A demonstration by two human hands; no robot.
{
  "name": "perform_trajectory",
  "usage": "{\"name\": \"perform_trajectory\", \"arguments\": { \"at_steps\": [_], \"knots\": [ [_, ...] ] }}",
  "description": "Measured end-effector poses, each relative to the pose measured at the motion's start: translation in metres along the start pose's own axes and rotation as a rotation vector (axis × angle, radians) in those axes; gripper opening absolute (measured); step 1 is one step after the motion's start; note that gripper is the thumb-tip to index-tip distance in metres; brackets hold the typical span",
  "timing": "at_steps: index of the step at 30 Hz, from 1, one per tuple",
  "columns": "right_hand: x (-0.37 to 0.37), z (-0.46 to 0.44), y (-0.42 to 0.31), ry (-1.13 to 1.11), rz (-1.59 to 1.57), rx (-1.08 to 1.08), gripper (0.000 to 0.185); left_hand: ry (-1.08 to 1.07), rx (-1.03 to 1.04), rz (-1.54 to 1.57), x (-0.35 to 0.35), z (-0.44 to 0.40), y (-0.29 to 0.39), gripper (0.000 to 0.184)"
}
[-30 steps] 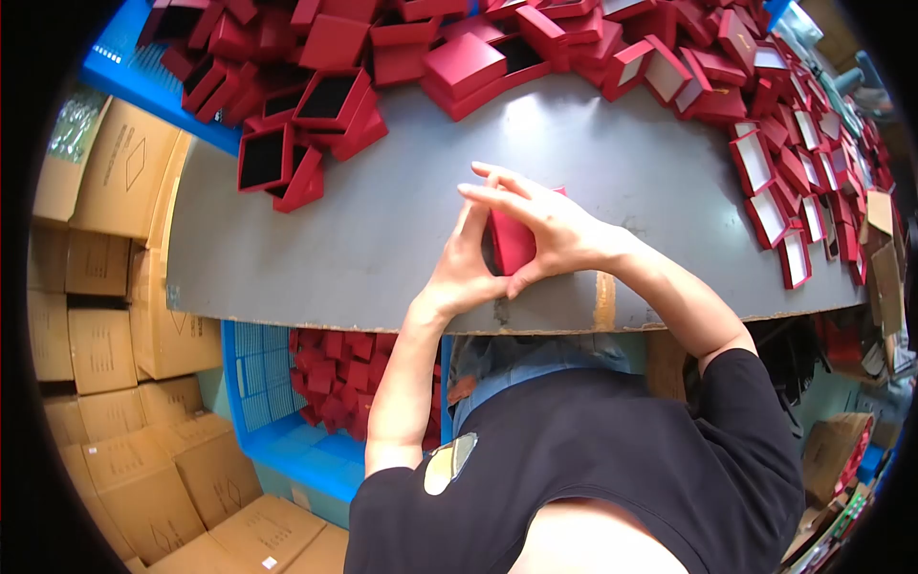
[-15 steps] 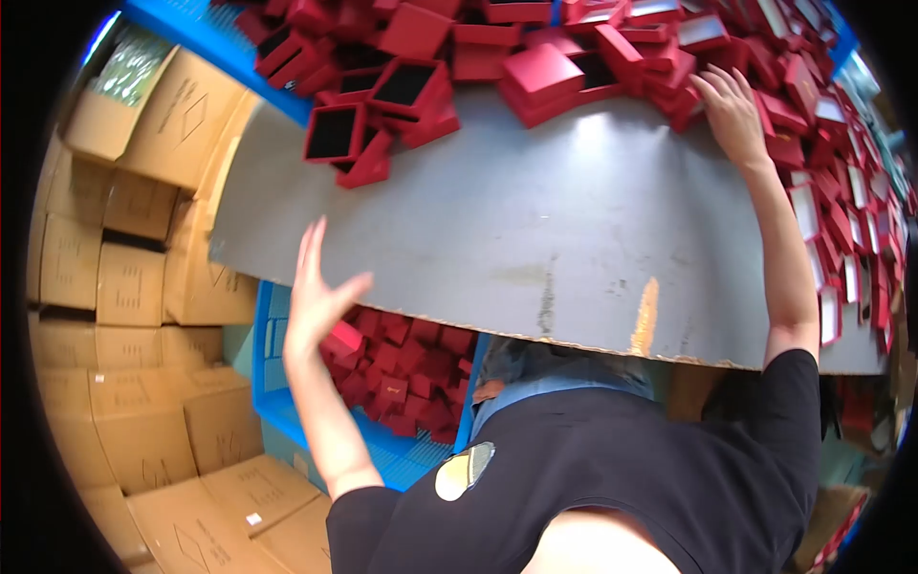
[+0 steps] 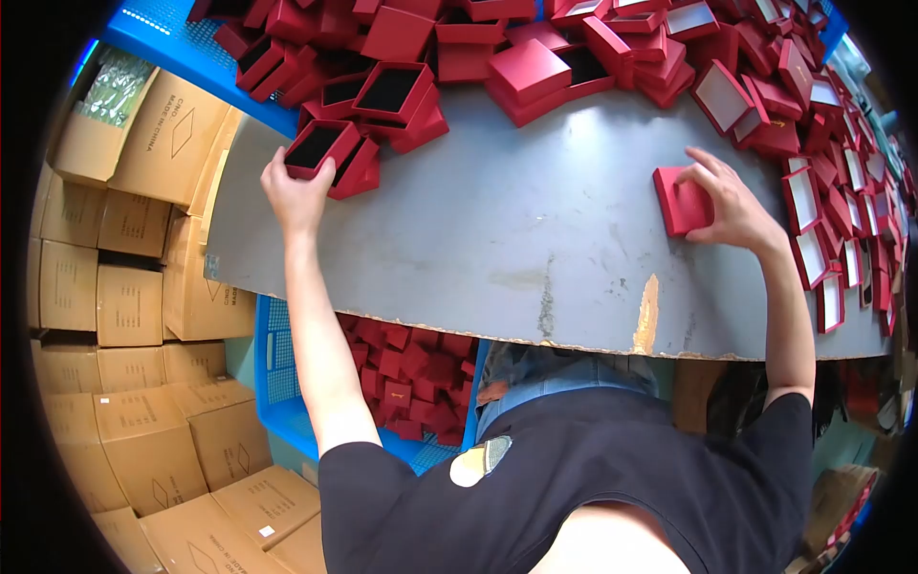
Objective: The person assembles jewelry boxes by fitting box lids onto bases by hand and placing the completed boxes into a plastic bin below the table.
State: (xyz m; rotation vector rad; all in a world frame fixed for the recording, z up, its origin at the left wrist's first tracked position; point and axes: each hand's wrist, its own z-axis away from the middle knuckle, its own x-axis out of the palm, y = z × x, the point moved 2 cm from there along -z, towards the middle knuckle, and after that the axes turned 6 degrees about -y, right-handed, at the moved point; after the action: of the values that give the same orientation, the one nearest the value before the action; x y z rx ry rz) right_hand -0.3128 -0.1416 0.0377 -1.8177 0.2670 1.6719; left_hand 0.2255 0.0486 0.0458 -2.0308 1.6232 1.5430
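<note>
My left hand (image 3: pixel 296 196) is closed on the near side of a red box base (image 3: pixel 322 145) with a black insert, at the left end of the pile. Its thumb is on the right side and its fingers on the left. Another red box base (image 3: pixel 359 172) lies against it. Over the right part of the grey table, my right hand (image 3: pixel 729 206) grips a red box lid (image 3: pixel 683 203), outer face up, between thumb and fingers. Whether that lid touches the table I cannot tell. Beyond it lie lids with white insides (image 3: pixel 722 96).
Red box bases (image 3: pixel 392 91) heap along the far side of the grey table (image 3: pixel 459 239). A blue crate (image 3: pixel 273 359) below the near edge holds several closed red boxes (image 3: pixel 411 368). Cardboard cartons (image 3: pixel 129 306) are stacked at the left.
My left hand has reached forward from the table's near edge and taken hold of a box base. My right hand has come back from the pile with a red lid.
</note>
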Motion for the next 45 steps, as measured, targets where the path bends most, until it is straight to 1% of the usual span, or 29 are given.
{"name": "perform_trajectory", "arguments": {
  "at_steps": [1, 2, 3, 4, 5, 7, 8, 9, 11, 13, 16, 22, 23, 25, 27, 28, 29, 30, 31, 33, 34, 35, 36, 37, 39, 41, 42, 44, 45],
  "knots": [
    [-0.001, -0.003, 0.005, -0.111, -0.141, 0.061, 0.066, -0.139, 0.038, 0.277, -0.012, 0.016, 0.015, 0.096],
    [-0.003, -0.005, 0.005, -0.195, -0.103, 0.067, 0.07, -0.277, 0.076, 0.554, -0.02, 0.033, 0.027, 0.098],
    [-0.001, -0.008, 0.001, -0.145, -0.182, 0.027, 0.073, -0.401, 0.137, 0.706, -0.017, 0.056, 0.042, 0.102],
    [0.008, -0.012, -0.006, -0.099, -0.261, -0.014, 0.076, -0.464, 0.2, 0.741, -0.008, 0.083, 0.062, 0.104],
    [0.018, -0.016, -0.014, -0.051, -0.341, -0.055, 0.079, -0.482, 0.391, 0.551, 0.004, 0.106, 0.077, 0.108],
    [0.039, -0.033, -0.034, -0.012, -0.563, -0.116, 0.086, -0.646, 0.353, 0.642, 0.036, 0.154, 0.112, 0.117],
    [0.048, -0.04, -0.05, 0.006, -0.672, -0.167, 0.085, -0.658, 0.4, 0.635, 0.056, 0.169, 0.117, 0.122],
    [0.058, -0.046, -0.066, 0.023, -0.78, -0.217, 0.085, -0.74, 0.235, 0.804, 0.065, 0.181, 0.131, 0.126],
    [0.079, -0.051, -0.1, 0.075, -0.626, -0.341, 0.08, -0.724, 0.284, 0.679, 0.076, 0.191, 0.144, 0.13],
    [0.078, -0.051, -0.114, 0.15, -0.483, -0.403, 0.074, -0.742, 0.252, 0.676, 0.08, 0.193, 0.144, 0.132],
    [0.078, -0.046, -0.123, 0.134, -0.207, -0.472, 0.077, -0.753, 0.265, 0.618, 0.08, 0.192, 0.146, 0.132],
    [0.09, -0.035, -0.122, 0.064, -0.048, -0.371, 0.074, -0.679, 0.54, 0.429, 0.071, 0.189, 0.154, 0.128],
    [0.09, -0.035, -0.122, 0.056, -0.031, -0.36, 0.074, -0.724, 0.534, 0.507, 0.071, 0.187, 0.157, 0.123],
    [0.089, -0.034, -0.115, 0.014, -0.108, -0.387, 0.074, -0.705, 0.621, 0.579, 0.08, 0.183, 0.164, 0.116],
    [0.083, -0.037, -0.106, 0.012, -0.243, -0.438, 0.074, -0.747, 0.562, 0.521, 0.065, 0.179, 0.161, 0.11],
    [0.074, -0.039, -0.092, 0.065, -0.285, -0.449, 0.073, -0.767, 0.524, 0.491, 0.049, 0.178, 0.157, 0.107],
    [0.051, -0.039, -0.075, 0.139, -0.244, -0.362, 0.07, -0.754, 0.467, 0.392, 0.027, 0.175, 0.144, 0.104],
    [0.046, -0.045, -0.041, 0.437, -0.051, -0.309, 0.062, -0.75, 0.444, 0.174, 0.001, 0.172, 0.125, 0.103],
    [0.025, -0.047, -0.008, 0.607, 0.074, -0.222, 0.054, -0.732, 0.39, -0.047, -0.025, 0.172, 0.1, 0.107],
    [-0.011, -0.043, 0.059, 0.732, 0.439, 0.107, 0.049, -0.837, 0.114, -0.391, -0.078, 0.17, 0.059, 0.118],
    [-0.017, -0.043, 0.09, 0.698, 0.65, 0.368, 0.053, -0.722, 0.081, -0.358, -0.091, 0.163, 0.042, 0.119],
    [-0.023, -0.046, 0.111, 0.607, 0.808, 0.523, 0.061, -0.609, 0.044, -0.329, -0.101, 0.16, 0.03, 0.119],
    [-0.029, -0.049, 0.119, 0.452, 0.843, 0.617, 0.066, -0.499, 0.003, -0.167, -0.097, 0.149, 0.027, 0.117],
    [-0.027, -0.053, 0.12, 0.392, 0.877, 0.646, 0.065, -0.377, -0.028, -0.007, -0.086, 0.127, 0.024, 0.114],
    [-0.018, -0.055, 0.119, 0.522, 0.835, 0.434, 0.059, -0.176, -0.046, 0.044, -0.053, 0.093, 0.026, 0.108],
    [-0.003, -0.054, 0.105, 0.449, 0.691, 0.36, 0.053, -0.079, -0.042, 0.07, -0.012, 0.062, 0.013, 0.109],
    [0.004, -0.049, 0.078, 0.517, 0.708, 0.274, 0.048, -0.074, -0.051, 0.024, 0.01, 0.048, -0.001, 0.108],
    [0.026, -0.038, 0.049, 0.675, 0.716, 0.066, 0.051, -0.073, -0.058, -0.054, 0.043, 0.026, -0.026, 0.107],
    [0.032, -0.028, 0.019, 0.641, 0.634, 0.047, 0.051, -0.121, -0.055, 0.003, 0.045, 0.019, -0.033, 0.105]
  ]
}}
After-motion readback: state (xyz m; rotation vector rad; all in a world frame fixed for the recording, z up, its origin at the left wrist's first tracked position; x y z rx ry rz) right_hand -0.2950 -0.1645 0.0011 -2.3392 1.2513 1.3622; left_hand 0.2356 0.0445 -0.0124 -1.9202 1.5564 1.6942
